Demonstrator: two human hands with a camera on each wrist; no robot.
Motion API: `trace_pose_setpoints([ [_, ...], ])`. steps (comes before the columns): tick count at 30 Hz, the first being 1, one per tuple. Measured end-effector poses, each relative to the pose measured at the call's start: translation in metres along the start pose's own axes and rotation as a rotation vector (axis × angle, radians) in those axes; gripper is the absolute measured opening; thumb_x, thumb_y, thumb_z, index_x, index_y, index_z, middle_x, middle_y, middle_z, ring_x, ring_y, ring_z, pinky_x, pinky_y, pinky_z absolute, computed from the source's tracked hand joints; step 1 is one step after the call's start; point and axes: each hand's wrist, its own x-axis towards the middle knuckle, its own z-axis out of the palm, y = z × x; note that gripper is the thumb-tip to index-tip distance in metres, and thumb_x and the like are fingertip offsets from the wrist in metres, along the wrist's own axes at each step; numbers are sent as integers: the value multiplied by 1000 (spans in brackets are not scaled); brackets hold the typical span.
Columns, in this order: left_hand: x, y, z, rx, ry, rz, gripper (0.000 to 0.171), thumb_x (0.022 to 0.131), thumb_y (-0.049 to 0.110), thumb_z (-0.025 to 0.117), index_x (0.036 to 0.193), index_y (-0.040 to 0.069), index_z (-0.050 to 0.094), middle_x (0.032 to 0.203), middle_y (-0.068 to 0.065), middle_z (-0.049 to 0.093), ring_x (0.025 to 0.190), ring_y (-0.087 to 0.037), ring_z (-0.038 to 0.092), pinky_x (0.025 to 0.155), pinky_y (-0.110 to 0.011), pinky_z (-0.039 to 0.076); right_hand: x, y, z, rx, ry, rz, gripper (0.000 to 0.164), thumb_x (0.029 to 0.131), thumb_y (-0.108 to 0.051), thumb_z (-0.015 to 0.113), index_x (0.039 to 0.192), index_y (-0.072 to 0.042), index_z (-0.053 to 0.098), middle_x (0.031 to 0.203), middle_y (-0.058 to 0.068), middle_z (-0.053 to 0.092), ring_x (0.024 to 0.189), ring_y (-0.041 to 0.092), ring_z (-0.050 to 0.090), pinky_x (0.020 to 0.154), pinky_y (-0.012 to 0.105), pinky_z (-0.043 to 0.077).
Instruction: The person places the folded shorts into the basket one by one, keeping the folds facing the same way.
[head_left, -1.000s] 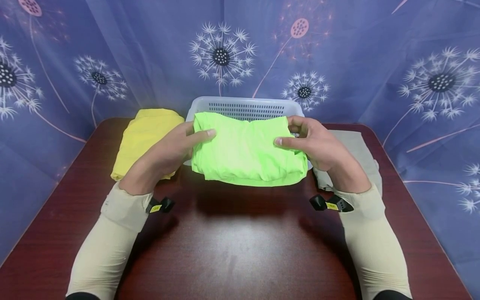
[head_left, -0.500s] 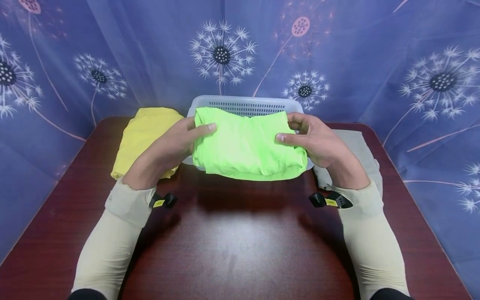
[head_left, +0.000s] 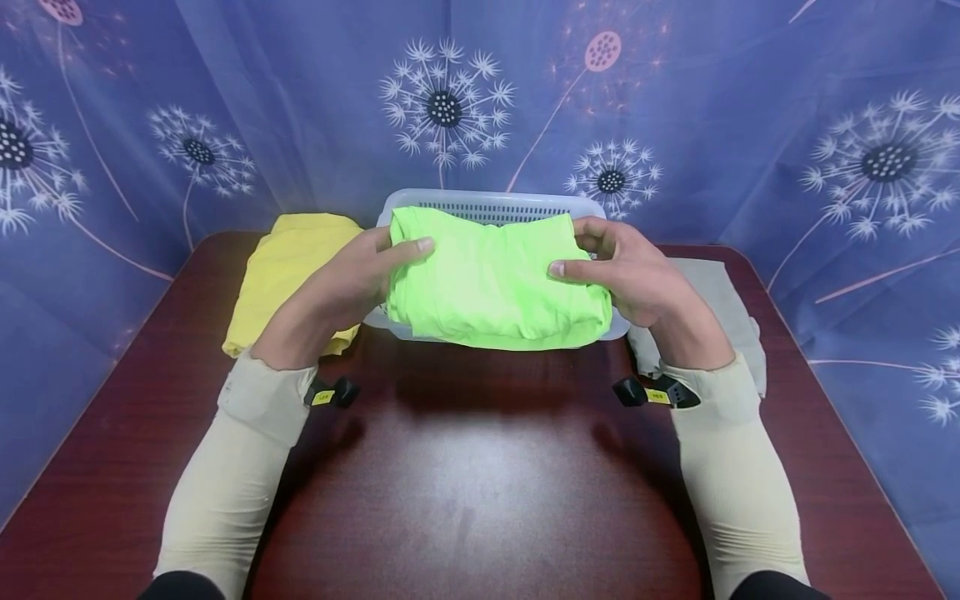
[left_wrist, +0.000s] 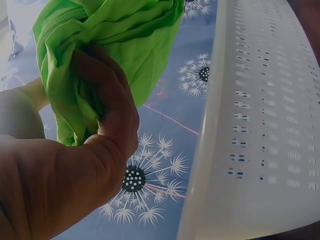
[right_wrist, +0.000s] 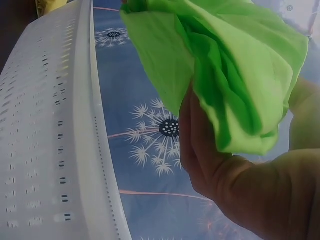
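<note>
A folded neon-green garment (head_left: 498, 279) hangs between my two hands, above the white plastic basket (head_left: 480, 200). My left hand (head_left: 360, 271) grips its left end, thumb on the near face and fingers behind. At the other end my right hand (head_left: 633, 267) pinches it the same way. Both wrist views show layered folds of the green garment (left_wrist: 110, 45) with fingers curled under them, and the basket's slotted wall (right_wrist: 45, 115) alongside. In the head view the cloth covers most of the basket's inside.
On the table (head_left: 472, 500), a folded yellow cloth (head_left: 292, 258) lies left of the basket. A folded grey cloth (head_left: 720, 317) lies to the right, partly behind my right hand. A blue dandelion-print curtain (head_left: 300, 100) hangs behind the basket.
Both hands have moved slightly up and away in the head view, carrying the green garment further over the basket. More of the basket's near rim now shows below it.
</note>
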Motion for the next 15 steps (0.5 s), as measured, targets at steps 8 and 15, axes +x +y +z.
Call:
trace_pose_setpoints([
  [8,5,-1,-2,-18,-29,9,39,112,26,54,143,3,54,115,-14,71,90,-23,76,76,-40,64,5,2,-3,76,7,14,44,98,-4,71,140,-2,55,123,9,66,101,22,70,79,34,63],
  [15,8,-2,-4,-47,-34,0,40,110,23,56,144,3,51,118,-14,70,94,-23,76,80,-40,64,9,1,-5,14,35,19,50,99,-7,72,144,-1,51,128,10,60,112,23,61,86,26,57],
])
